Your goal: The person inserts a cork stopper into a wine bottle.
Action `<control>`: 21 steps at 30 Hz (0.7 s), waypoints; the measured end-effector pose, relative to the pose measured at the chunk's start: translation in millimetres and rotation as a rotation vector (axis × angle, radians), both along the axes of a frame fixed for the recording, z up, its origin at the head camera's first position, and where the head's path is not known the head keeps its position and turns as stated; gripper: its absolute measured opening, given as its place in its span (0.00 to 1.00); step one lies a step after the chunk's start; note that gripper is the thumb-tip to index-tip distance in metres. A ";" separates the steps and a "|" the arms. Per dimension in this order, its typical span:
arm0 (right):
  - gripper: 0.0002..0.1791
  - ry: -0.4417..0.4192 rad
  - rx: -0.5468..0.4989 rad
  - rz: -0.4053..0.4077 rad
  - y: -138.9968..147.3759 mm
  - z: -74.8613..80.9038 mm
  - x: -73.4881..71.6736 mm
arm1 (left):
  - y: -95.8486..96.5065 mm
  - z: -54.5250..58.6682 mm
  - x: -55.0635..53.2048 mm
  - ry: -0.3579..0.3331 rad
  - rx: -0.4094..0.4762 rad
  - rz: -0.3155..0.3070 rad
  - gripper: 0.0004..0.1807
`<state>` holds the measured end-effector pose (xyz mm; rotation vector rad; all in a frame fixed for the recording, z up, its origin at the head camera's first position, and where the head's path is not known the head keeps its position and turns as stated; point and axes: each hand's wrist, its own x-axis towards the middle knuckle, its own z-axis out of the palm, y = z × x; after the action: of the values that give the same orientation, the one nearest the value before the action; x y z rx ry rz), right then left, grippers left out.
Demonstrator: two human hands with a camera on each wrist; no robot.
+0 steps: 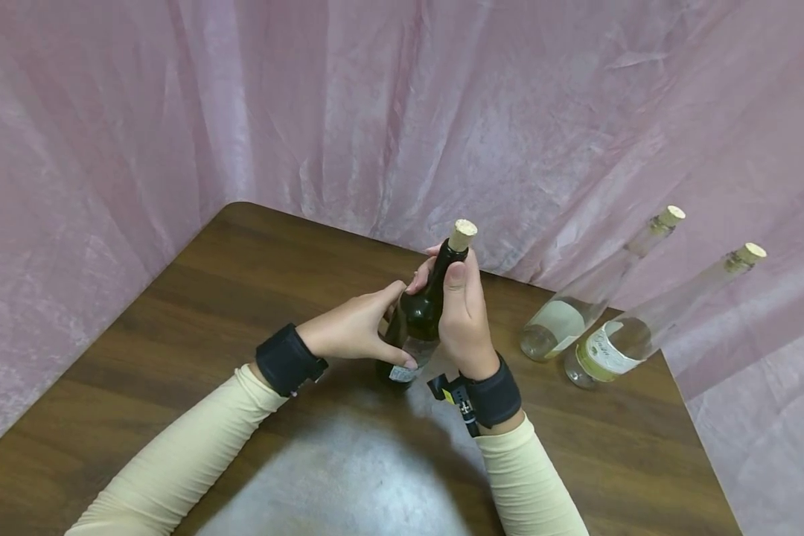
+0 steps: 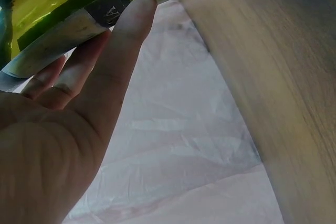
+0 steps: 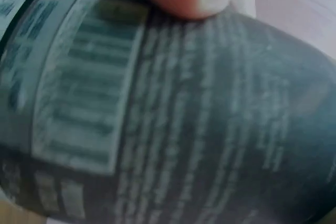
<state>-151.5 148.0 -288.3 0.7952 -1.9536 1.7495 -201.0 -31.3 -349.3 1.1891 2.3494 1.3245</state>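
Note:
A dark green wine bottle (image 1: pixel 420 316) is between both hands in the head view, with a pale cork (image 1: pixel 464 234) standing out of its mouth. My left hand (image 1: pixel 351 327) grips the lower body, thumb across the front near the label. Around the shoulder and neck, my right hand (image 1: pixel 465 320) holds the bottle, its fingers partly hidden behind the glass. In the left wrist view the glass (image 2: pixel 58 3) looks yellow-green, with the thumb (image 2: pixel 131 30) against it. A dark back label with a barcode (image 3: pixel 89 82) fills the right wrist view. Whether the base touches the table cannot be told.
Two clear glass bottles stand at the right of the wooden table (image 1: pixel 194 298): one with a whitish label (image 1: pixel 559 324), the other with a white and yellow-green label (image 1: pixel 606 353). Both have corks in. A pink curtain (image 1: pixel 348 112) hangs behind the table.

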 end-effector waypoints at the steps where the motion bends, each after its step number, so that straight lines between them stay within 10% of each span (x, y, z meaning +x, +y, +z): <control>1: 0.35 0.006 -0.004 -0.007 -0.2 -1.7 0.2 | 0.1 -0.1 0.0 -0.003 0.001 -0.001 0.51; 21: 0.32 0.068 -0.033 -0.088 15.2 18.4 -11.7 | -2.5 5.1 -0.9 -0.012 0.050 -0.012 0.44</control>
<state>-163.3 163.3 -269.9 0.7358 -1.8817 1.6773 -201.9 -33.8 -344.2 1.2040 2.3102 1.3910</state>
